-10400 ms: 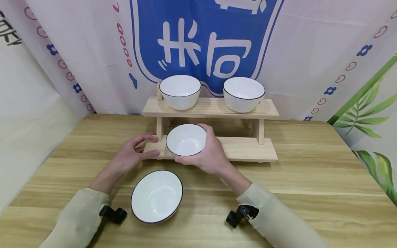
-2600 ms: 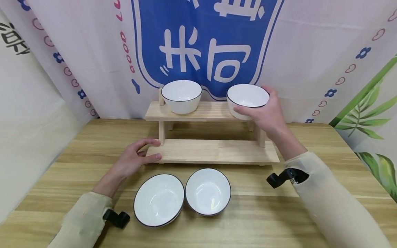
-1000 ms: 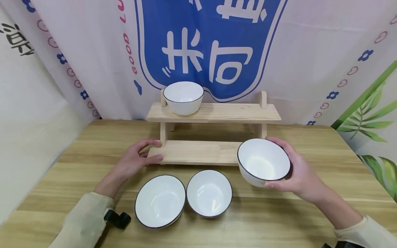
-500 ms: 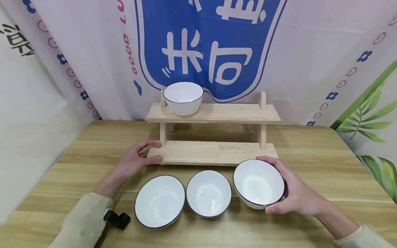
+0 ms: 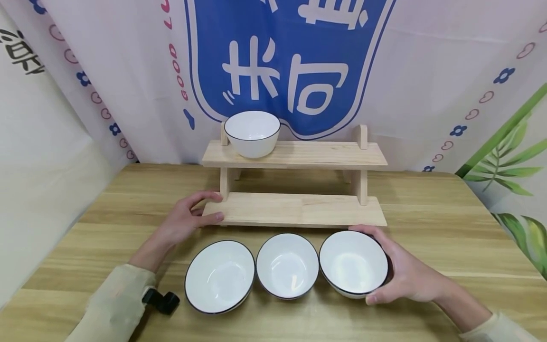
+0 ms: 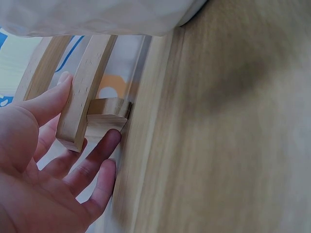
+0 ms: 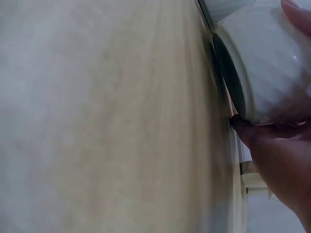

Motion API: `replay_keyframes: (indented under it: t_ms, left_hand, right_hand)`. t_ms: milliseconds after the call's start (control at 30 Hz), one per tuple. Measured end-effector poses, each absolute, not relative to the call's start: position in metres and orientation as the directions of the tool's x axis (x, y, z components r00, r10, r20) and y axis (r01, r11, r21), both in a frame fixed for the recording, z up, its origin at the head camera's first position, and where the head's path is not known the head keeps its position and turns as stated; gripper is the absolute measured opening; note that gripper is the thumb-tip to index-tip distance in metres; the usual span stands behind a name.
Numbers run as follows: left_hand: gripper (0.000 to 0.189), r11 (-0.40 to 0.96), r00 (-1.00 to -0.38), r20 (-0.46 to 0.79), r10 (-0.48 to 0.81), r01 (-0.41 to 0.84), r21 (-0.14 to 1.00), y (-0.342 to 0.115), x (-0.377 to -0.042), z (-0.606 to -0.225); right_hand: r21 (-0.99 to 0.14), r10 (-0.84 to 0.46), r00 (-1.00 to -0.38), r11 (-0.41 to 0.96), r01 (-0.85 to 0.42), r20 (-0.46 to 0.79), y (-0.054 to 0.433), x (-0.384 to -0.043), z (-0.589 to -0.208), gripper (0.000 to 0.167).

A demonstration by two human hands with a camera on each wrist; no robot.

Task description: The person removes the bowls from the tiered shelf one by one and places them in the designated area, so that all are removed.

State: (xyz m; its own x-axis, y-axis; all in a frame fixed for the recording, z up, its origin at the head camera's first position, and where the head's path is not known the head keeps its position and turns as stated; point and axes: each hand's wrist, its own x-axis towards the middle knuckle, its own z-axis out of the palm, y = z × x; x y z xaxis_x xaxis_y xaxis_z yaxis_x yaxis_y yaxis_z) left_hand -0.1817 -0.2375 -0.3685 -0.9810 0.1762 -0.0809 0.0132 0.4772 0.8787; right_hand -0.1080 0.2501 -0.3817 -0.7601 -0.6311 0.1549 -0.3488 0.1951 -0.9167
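My right hand point(image 5: 406, 273) grips a white bowl point(image 5: 353, 262) with a dark rim by its right side, thumb at the front and fingers behind. In the right wrist view, the patterned bowl point(image 7: 272, 63) has its base tilted close to the tabletop. To its left stand a middle white bowl point(image 5: 287, 267) and a larger left bowl point(image 5: 220, 277), lined up with rims nearly touching. My left hand point(image 5: 181, 218) holds the left end of the two-tier wooden stand point(image 5: 295, 209) at its lower board; the left wrist view shows thumb and fingers on either side of the board point(image 6: 87, 92).
Another white bowl point(image 5: 252, 135) sits at the left of the upper board. The stand is near the back of the wooden table point(image 5: 427, 223), before a printed curtain point(image 5: 419, 85). A black wrist camera point(image 5: 161, 301) is strapped to the left sleeve.
My right hand took the right bowl off the upper board and brought it down beside the middle bowl. Earlier it moved the middle bowl from the lower board to the table. My left hand stays put.
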Motion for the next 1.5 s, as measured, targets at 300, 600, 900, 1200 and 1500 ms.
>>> replay_keyframes:
  t_ms: [300, 600, 900, 1200, 1500]
  left_hand:
    - [0.053, 0.477, -0.982, -0.076, 0.174, 0.017, 0.879, -0.238, -0.181, -0.369]
    - [0.053, 0.486, -0.982, -0.074, 0.174, 0.020, 0.874, -0.238, -0.181, -0.369]
    - [0.053, 0.482, -0.981, -0.070, 0.179, 0.025, 0.876, -0.238, -0.181, -0.369]
    - [0.053, 0.487, -0.981, -0.074, 0.178, 0.023, 0.873, -0.239, -0.180, -0.368]
    - [0.052, 0.486, -0.981, -0.067, 0.180, 0.030, 0.874, -0.239, -0.179, -0.368]
  right_hand:
    - [-0.898, -0.637, -0.764, 0.271, -0.347, 0.102, 0.254, -0.108, -0.381, 0.116]
    - [-0.888, -0.643, -0.763, 0.310, -0.340, 0.068, 0.254, -0.107, -0.380, 0.118]
    - [-0.907, -0.659, -0.751, 0.292, -0.303, 0.039, 0.253, -0.107, -0.376, 0.118]
    - [-0.903, -0.673, -0.738, 0.278, -0.328, 0.061, 0.254, -0.111, -0.373, 0.114]
    - [-0.856, -0.650, -0.737, 0.264, -0.445, 0.183, 0.246, -0.121, -0.358, 0.096]
